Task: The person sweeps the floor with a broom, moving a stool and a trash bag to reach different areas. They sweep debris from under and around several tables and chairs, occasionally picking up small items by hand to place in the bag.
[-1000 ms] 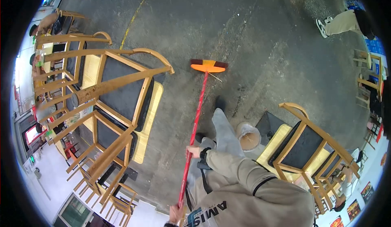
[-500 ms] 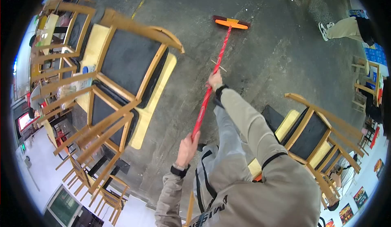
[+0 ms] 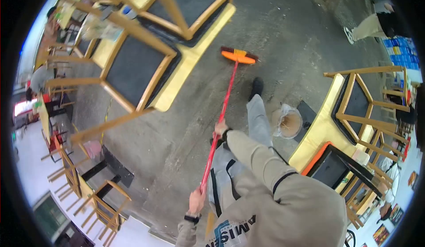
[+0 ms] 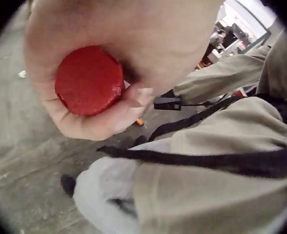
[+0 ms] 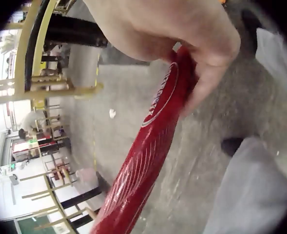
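Observation:
A broom with a red handle (image 3: 226, 97) slants across the head view. Its orange head (image 3: 239, 56), with dark and yellow bristles, rests on the grey floor ahead of the person. My left hand (image 3: 196, 201) grips the top of the handle; in the left wrist view its fingers curl around the shaft just by the red end cap (image 4: 90, 80). Lower down the shaft, my right hand (image 3: 220, 129) holds it with fingers wrapped round, and the right wrist view shows the shiny red handle (image 5: 148, 146) running out of that hand (image 5: 187, 29).
Upturned chairs (image 3: 137, 70) lie on tables to the left, more chairs (image 3: 354, 105) on a table (image 3: 321, 134) at the right. A lined bin (image 3: 288, 122) stands by the right table. Another person's leg (image 3: 369, 28) shows at far right.
The broom head first went forward, away from the person, then came partway back. Both hands kept hold of the handle and moved with it. The view has shifted past the tables.

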A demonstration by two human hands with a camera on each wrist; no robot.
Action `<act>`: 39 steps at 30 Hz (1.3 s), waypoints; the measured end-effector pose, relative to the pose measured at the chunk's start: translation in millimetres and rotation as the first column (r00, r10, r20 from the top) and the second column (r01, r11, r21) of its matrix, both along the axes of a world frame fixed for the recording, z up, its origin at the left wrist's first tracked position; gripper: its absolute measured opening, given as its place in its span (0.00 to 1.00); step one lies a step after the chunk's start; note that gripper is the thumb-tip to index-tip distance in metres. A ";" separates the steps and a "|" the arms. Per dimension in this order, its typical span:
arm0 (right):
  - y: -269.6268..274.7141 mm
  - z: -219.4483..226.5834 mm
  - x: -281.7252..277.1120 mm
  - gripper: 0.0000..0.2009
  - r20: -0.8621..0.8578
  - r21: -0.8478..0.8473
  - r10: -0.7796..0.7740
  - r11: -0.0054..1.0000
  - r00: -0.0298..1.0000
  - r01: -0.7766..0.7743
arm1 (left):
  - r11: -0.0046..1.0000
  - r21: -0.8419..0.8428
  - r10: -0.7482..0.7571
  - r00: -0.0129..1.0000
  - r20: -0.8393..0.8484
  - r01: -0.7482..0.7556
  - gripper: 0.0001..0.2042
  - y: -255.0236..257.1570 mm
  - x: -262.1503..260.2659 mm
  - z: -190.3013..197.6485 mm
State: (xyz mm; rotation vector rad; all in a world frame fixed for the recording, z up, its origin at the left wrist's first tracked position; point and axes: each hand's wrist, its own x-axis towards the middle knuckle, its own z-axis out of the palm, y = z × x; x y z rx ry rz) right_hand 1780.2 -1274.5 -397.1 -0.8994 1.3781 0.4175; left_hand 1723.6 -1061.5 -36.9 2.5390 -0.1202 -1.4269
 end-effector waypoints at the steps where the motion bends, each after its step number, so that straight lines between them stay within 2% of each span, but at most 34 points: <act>1: 43.7 29.6 -8.7 0.19 -0.037 0.060 -0.016 0.998 0.999 0.018 | 0.998 0.056 -0.027 1.000 -0.001 0.027 0.23 42.5 -11.0 11.9; 2: 87.5 59.0 -17.4 0.17 -0.076 0.119 -0.028 0.992 0.997 0.037 | 0.997 0.082 -0.015 1.000 0.014 0.014 0.23 80.5 -22.3 31.4; 3: 132.5 61.8 -30.2 0.17 -0.079 0.125 -0.024 0.992 0.997 0.033 | 0.994 0.107 -0.005 1.000 0.021 0.003 0.23 113.7 -33.5 56.2; 5: 217.8 50.6 -65.1 0.11 0.117 0.219 0.316 0.916 0.941 -0.335 | 0.965 0.261 0.030 1.000 -0.008 -0.027 0.24 161.6 -48.3 105.5; 6: 239.0 63.6 -78.9 0.08 0.460 -0.066 0.714 0.620 0.527 -0.782 | 0.961 0.272 0.024 0.998 0.056 -0.038 0.23 187.4 -58.8 120.4; 7: 259.8 77.3 -92.5 0.06 0.529 -0.548 0.849 0.342 0.001 -0.763 | 0.957 0.287 0.016 0.993 0.116 -0.049 0.23 212.5 -74.3 137.5; 8: 279.0 102.1 -92.9 0.06 0.567 -0.261 0.789 0.444 0.236 -0.857 | 0.954 0.299 -0.073 0.980 0.186 0.014 0.22 240.3 -92.6 162.8; 9: 297.9 127.4 -93.2 0.06 0.500 0.060 0.687 0.580 0.528 -0.812 | 0.959 0.281 -0.109 0.964 0.241 0.038 0.21 257.7 -102.6 163.9; 10: 316.9 153.1 -93.4 0.06 0.325 0.289 0.570 0.700 0.755 -0.653 | 0.961 0.270 -0.143 0.949 0.282 0.064 0.21 270.9 -112.5 168.5; 11: 306.9 171.5 -96.4 0.06 0.294 0.434 0.401 0.752 0.868 -0.495 | 0.958 0.280 -0.143 0.956 0.255 0.068 0.21 276.9 -120.2 173.4; 12: 290.5 187.0 -91.4 0.07 0.238 0.553 0.224 0.768 0.945 -0.322 | 0.969 0.248 -0.070 0.974 0.216 0.014 0.21 278.9 -122.3 167.7; 13: 276.6 191.4 -83.1 0.07 0.201 0.451 0.277 0.825 0.940 -0.339 | 0.977 0.208 0.002 0.982 0.191 -0.042 0.20 274.3 -117.5 153.7; 14: 258.0 187.0 -76.7 0.09 0.222 0.468 0.238 0.825 0.946 -0.317 | 0.979 0.202 -0.003 0.981 0.196 -0.038 0.20 267.2 -111.3 141.4; 15: 233.9 181.1 -68.6 0.12 0.226 0.409 0.182 0.874 0.957 -0.263 | 0.985 0.162 0.028 0.983 0.182 -0.058 0.21 254.4 -102.4 124.3; 16: 209.7 166.9 -58.2 0.15 0.216 0.326 0.194 0.909 0.957 -0.258 | 0.990 0.120 0.060 0.984 0.165 -0.081 0.22 235.8 -92.7 107.9; 17: 181.8 162.1 -51.0 0.15 0.208 0.249 0.129 0.952 0.970 -0.180 | 0.994 0.078 0.059 0.987 0.152 -0.072 0.22 210.4 -79.5 95.3; 18: 143.1 194.3 -38.7 0.17 0.144 -0.015 0.178 0.984 0.973 -0.177 | 0.998 0.035 0.056 0.989 0.139 -0.061 0.22 180.8 -64.5 81.2; 19: 116.0 176.0 -34.8 0.18 0.079 -0.239 0.319 0.926 0.945 -0.293 | 1.000 -0.001 0.027 0.989 0.148 -0.027 0.22 156.3 -54.7 64.0; 20: 94.8 140.7 -32.7 0.17 0.105 -0.351 0.226 0.920 0.969 -0.176 | 0.999 -0.039 -0.002 0.987 0.158 0.008 0.22 129.0 -44.7 46.4; 22: 32.8 104.9 -27.2 0.16 0.183 -0.540 0.225 0.837 0.957 -0.094 | 0.996 -0.078 -0.024 0.990 0.137 0.035 0.22 66.0 -24.0 26.3; 24: -38.3 68.7 -15.6 0.15 0.210 -0.435 0.118 0.900 0.970 -0.015 | 0.988 -0.112 -0.082 0.976 0.202 0.106 0.22 -0.3 -3.4 12.8; 25: -73.6 40.1 -12.2 0.15 0.207 -0.458 0.123 0.889 0.971 -0.015 | 0.982 -0.120 -0.114 0.960 0.254 0.149 0.22 -28.7 3.0 5.1; 27: -120.6 44.2 3.5 0.15 0.207 -0.361 0.003 0.930 0.978 0.073 | 0.973 -0.119 -0.150 0.937 0.315 0.196 0.22 -77.6 24.1 -6.8; 28: -136.7 75.3 8.0 0.14 0.181 -0.231 -0.116 0.960 0.977 0.157 | 0.968 -0.100 -0.185 0.924 0.336 0.230 0.22 -97.6 31.5 -3.9; 29: -140.1 82.3 11.1 0.15 0.170 -0.221 -0.129 0.961 0.977 0.165 | 0.962 -0.080 -0.219 0.911 0.349 0.261 0.22 -110.0 33.1 -0.5; 30: -130.4 69.3 4.9 0.15 0.154 -0.204 -0.124 0.967 0.980 0.155 | 0.965 -0.065 -0.218 0.918 0.333 0.253 0.22 -108.0 30.3 4.6; 32: -94.2 47.5 -0.7 0.15 0.264 -0.417 0.191 0.906 0.945 -0.067 | 0.961 0.076 -0.277 0.912 0.303 0.267 0.21 -85.9 34.8 24.6; 33: -58.8 33.3 -4.6 0.14 0.261 -0.399 0.149 0.916 0.954 -0.033 | 0.960 0.119 -0.276 0.922 0.271 0.253 0.21 -69.9 30.4 39.6; 34: -26.5 62.1 -14.5 0.15 0.292 -0.334 0.116 0.942 0.949 -0.012 | 0.957 0.160 -0.273 0.933 0.234 0.241 0.21 -47.3 17.9 59.5; 35: -5.9 116.1 -22.7 0.16 0.245 -0.166 0.131 0.982 0.961 -0.092 | 0.964 0.157 -0.246 0.948 0.202 0.217 0.21 -27.9 4.0 81.9; 36: 27.1 134.8 -32.3 0.18 0.162 0.059 0.080 0.994 0.983 -0.091 | 0.963 0.203 -0.211 0.964 0.161 0.177 0.21 8.0 -19.1 94.1; 37: 48.5 168.3 -41.8 0.24 0.117 0.281 0.029 0.958 0.993 -0.061 | 0.944 0.286 -0.212 0.968 0.136 0.167 0.21 20.2 -39.5 121.0; 38: 70.4 182.9 -56.7 0.27 0.153 0.415 0.076 0.900 0.985 -0.134 | 0.943 0.306 -0.176 0.975 0.132 0.129 0.20 50.2 -67.5 135.9; 39: 86.9 195.6 -67.8 0.28 0.139 0.517 0.089 0.843 0.986 -0.149 | 0.953 0.276 -0.190 0.957 0.220 0.126 0.21 52.9 -88.5 158.8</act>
